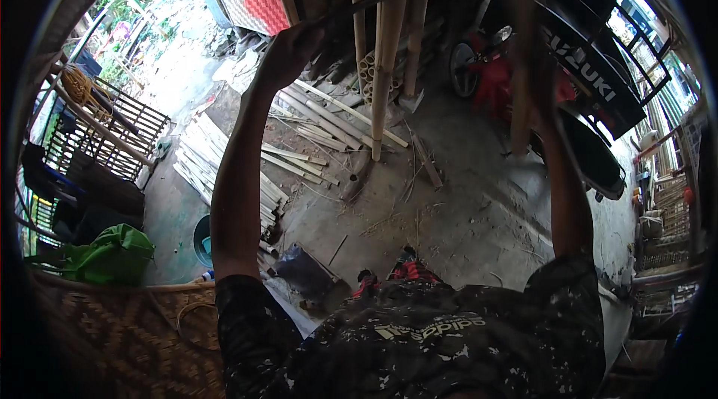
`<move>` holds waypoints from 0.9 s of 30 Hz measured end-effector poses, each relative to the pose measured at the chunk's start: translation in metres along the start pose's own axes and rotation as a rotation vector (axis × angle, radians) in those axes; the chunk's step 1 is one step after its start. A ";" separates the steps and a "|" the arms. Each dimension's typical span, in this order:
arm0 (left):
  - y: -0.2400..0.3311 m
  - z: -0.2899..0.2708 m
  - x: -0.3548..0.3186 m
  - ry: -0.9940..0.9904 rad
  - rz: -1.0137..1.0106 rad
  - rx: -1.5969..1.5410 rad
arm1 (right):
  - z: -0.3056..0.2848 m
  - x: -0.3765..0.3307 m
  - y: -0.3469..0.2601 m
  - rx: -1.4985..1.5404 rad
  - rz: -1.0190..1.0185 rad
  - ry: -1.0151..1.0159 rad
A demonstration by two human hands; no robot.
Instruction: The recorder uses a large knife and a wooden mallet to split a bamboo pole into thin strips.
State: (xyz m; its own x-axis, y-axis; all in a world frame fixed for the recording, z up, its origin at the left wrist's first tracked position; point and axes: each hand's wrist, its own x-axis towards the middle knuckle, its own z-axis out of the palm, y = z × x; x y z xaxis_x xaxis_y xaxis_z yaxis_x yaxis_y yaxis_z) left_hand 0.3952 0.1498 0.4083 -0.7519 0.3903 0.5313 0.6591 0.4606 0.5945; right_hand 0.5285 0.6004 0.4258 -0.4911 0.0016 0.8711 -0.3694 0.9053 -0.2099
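Both my arms are raised and stretched forward. My left hand [297,46] is closed around the near end of a long, dark, blade-like tool [366,4], which points away to the right. Its far part crosses in front of upright bamboo poles [396,21]; whether it touches them I cannot tell. On the right, my right hand [544,96] is dim and smeared, wrapped at the side of a brown bamboo piece [522,85] that stands roughly upright and is blurred too. The fingers of this hand are partly hidden in shadow.
Split bamboo strips [206,148] and longer bamboo lengths [321,115] lie on the concrete floor [464,227]. A black and red motor vehicle [598,85] stands at far right. Left are a slatted bamboo rack [112,130], a green bag [112,253] and a bucket [202,240].
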 end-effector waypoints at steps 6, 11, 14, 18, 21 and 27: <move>-0.008 -0.022 -0.007 -0.110 -0.002 0.137 | -0.020 -0.027 -0.044 0.233 0.717 -0.690; 0.003 -0.029 -0.010 -0.022 -0.008 0.213 | -0.038 0.051 -0.073 0.350 0.549 -0.215; 0.024 -0.020 -0.009 -0.025 0.007 0.243 | -0.026 0.044 -0.072 0.485 0.545 0.195; 0.025 -0.034 0.009 -0.161 0.045 0.281 | 0.037 -0.117 -0.003 0.133 0.191 -0.383; 0.023 -0.032 0.003 -0.240 0.047 0.323 | 0.018 -0.110 -0.020 0.294 0.651 -0.541; -0.036 0.032 -0.027 0.129 0.262 0.042 | -0.026 -0.025 -0.041 0.377 0.610 -0.227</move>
State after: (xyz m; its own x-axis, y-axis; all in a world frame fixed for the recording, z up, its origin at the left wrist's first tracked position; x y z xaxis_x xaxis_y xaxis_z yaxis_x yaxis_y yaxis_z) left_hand 0.3913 0.1484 0.3527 -0.5463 0.3975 0.7373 0.8277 0.3911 0.4024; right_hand 0.5763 0.5743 0.4244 -0.8310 0.3316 0.4467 -0.2046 0.5645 -0.7996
